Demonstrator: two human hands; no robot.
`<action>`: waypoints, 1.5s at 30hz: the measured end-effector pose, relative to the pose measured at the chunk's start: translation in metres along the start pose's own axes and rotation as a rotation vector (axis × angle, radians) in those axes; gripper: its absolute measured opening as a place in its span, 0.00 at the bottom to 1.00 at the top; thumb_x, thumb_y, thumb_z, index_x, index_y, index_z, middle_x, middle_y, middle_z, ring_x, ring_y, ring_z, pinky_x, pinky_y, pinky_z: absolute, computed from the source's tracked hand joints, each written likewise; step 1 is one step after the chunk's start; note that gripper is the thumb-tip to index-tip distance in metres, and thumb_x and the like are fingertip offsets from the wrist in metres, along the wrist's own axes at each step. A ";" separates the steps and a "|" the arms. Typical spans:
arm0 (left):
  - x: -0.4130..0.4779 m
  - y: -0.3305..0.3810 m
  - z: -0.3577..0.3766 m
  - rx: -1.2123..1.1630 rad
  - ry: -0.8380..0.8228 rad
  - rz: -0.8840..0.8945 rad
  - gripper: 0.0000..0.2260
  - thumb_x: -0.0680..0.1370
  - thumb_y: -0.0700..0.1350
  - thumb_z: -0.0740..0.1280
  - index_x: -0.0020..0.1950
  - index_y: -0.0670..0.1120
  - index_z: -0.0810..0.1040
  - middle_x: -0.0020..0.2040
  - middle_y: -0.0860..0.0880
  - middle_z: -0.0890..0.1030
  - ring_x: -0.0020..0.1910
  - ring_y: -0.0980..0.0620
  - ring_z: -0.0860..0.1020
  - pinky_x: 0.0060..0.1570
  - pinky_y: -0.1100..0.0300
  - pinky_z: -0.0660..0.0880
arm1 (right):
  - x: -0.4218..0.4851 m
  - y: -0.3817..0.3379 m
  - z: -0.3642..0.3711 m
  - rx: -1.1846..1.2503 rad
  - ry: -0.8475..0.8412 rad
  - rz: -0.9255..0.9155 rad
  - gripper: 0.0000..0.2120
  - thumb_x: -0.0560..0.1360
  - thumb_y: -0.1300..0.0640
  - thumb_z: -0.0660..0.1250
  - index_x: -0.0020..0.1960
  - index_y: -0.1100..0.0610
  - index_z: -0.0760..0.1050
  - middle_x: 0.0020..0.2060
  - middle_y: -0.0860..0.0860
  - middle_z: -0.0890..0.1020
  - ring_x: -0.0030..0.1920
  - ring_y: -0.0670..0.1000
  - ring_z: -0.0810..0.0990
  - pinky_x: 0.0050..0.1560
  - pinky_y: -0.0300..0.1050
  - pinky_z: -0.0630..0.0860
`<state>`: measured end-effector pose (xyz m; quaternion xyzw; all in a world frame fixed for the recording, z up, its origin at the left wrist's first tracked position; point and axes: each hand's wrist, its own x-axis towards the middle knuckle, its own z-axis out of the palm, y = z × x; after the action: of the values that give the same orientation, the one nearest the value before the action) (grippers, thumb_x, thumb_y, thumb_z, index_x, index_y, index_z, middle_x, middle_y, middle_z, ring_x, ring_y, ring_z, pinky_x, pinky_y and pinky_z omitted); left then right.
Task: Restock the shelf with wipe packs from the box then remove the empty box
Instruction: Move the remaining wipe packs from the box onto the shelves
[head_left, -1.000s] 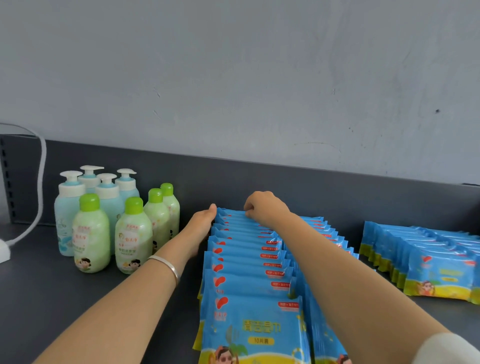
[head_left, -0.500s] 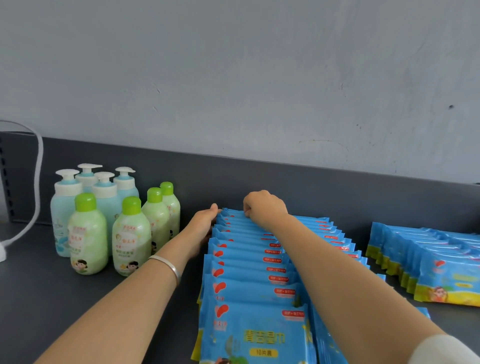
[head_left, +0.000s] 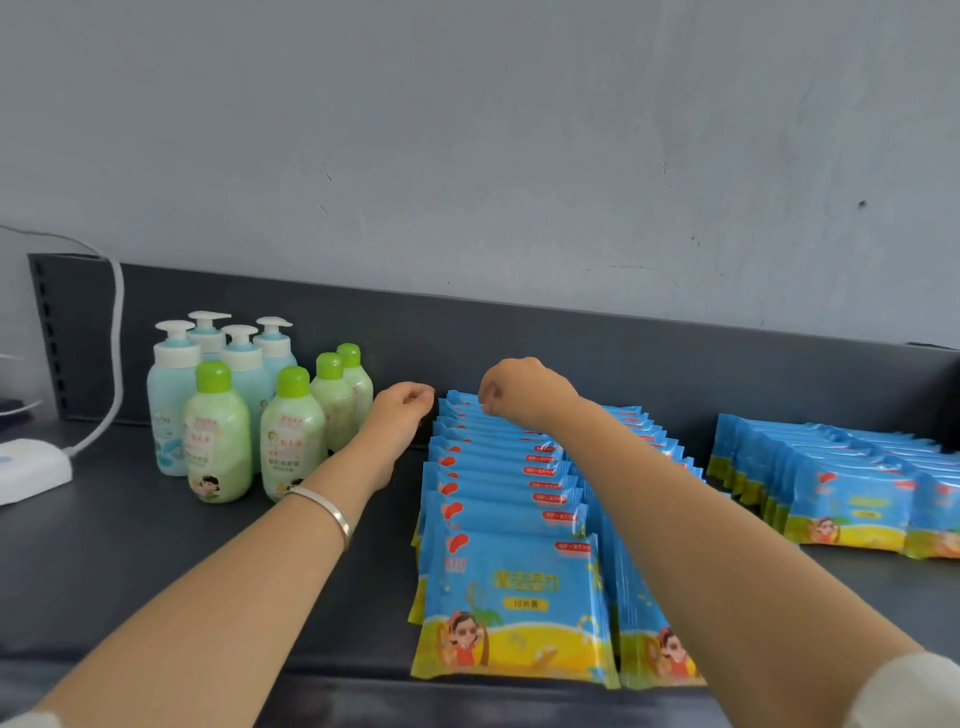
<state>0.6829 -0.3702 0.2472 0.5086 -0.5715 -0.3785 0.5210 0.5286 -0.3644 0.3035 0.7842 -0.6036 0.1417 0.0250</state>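
4 pump bottles, 4 green-capped bottles, 2 groups of wipe packs

1. The wipe packs in the middle of the shelf are bright blue, with a red bean-shaped mark, a small red label, and a yellow band at the bottom showing a cartoon child.
2. The second group of packs, near the right edge, has the same blue and yellow print.
3. The pump bottles are pale turquoise with white pumps.
4. The round bottles are pale green with bright green caps.
5. The shelf is plain dark grey.
6. The wall is pale grey-blue with a few dark specks.
7. The cable and the small box are white.
8. The bracelet is silver; the sleeve is cream-white.
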 end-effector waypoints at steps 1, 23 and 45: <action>-0.006 0.000 -0.002 -0.001 0.000 0.005 0.12 0.81 0.44 0.58 0.64 0.44 0.73 0.60 0.48 0.75 0.60 0.49 0.72 0.57 0.55 0.69 | -0.006 -0.004 -0.001 0.020 -0.003 -0.017 0.09 0.78 0.56 0.63 0.55 0.56 0.79 0.50 0.52 0.81 0.49 0.52 0.79 0.54 0.48 0.78; -0.110 -0.008 -0.005 -0.388 -0.307 -0.238 0.21 0.82 0.58 0.49 0.55 0.49 0.78 0.54 0.48 0.82 0.54 0.51 0.79 0.63 0.51 0.70 | -0.099 -0.012 -0.015 0.109 -0.120 -0.079 0.09 0.75 0.53 0.68 0.51 0.56 0.81 0.47 0.49 0.82 0.48 0.48 0.78 0.54 0.44 0.76; -0.138 0.005 0.004 -0.317 -0.240 -0.210 0.20 0.81 0.59 0.49 0.52 0.52 0.77 0.48 0.53 0.82 0.49 0.55 0.79 0.55 0.57 0.72 | -0.124 -0.007 -0.004 0.080 0.063 -0.074 0.09 0.77 0.56 0.63 0.53 0.55 0.79 0.51 0.51 0.81 0.49 0.51 0.79 0.51 0.51 0.79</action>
<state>0.6699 -0.2353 0.2227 0.4282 -0.5067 -0.5737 0.4804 0.5059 -0.2453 0.2774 0.8016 -0.5669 0.1893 0.0180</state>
